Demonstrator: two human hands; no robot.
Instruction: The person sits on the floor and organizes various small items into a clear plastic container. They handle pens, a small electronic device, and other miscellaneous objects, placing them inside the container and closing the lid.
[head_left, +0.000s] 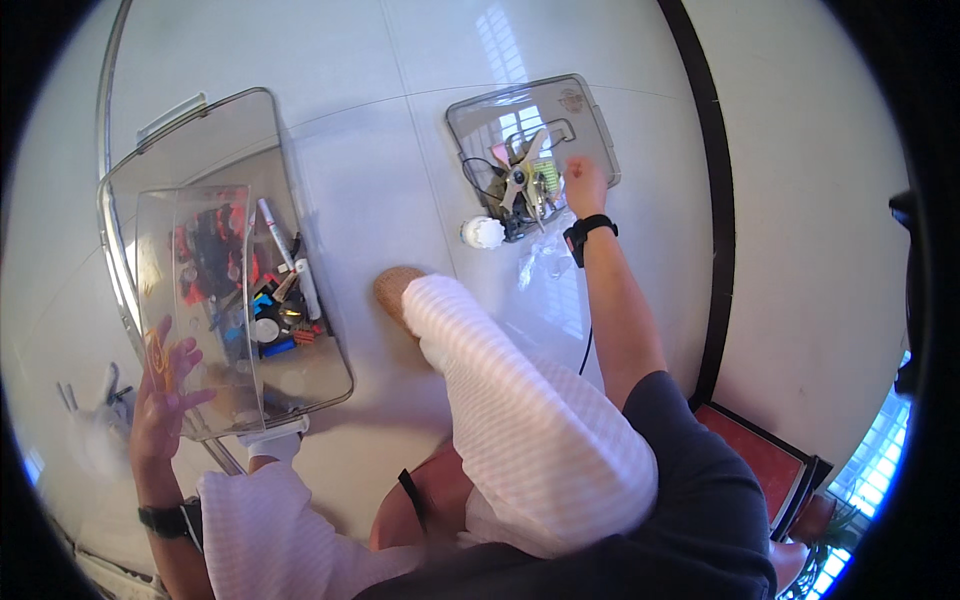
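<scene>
At the left, my left hand (166, 382) is spread behind a clear plastic panel (217, 405) and appears to support its lower end. An orange mark shows over the palm. The panel leans across a large clear plastic bin (315, 390) of mixed small items. My right hand (585, 184) has curled fingers at the edge of a smaller clear plastic container (540, 94); whether it holds something is hidden. Beside it are a plier-like tool with pale handles (534, 146), a yellow-green gridded piece (547, 176) and other metal tools.
A white ribbed object (482, 232) and clear plastic wrapping (547, 251) lie by the smaller container. In the bin are a white marker (274, 225), red and black pieces (217, 251) and a blue block (278, 348). A brown slipper (396, 292) stands between the containers. A wall (795, 225) rises at right.
</scene>
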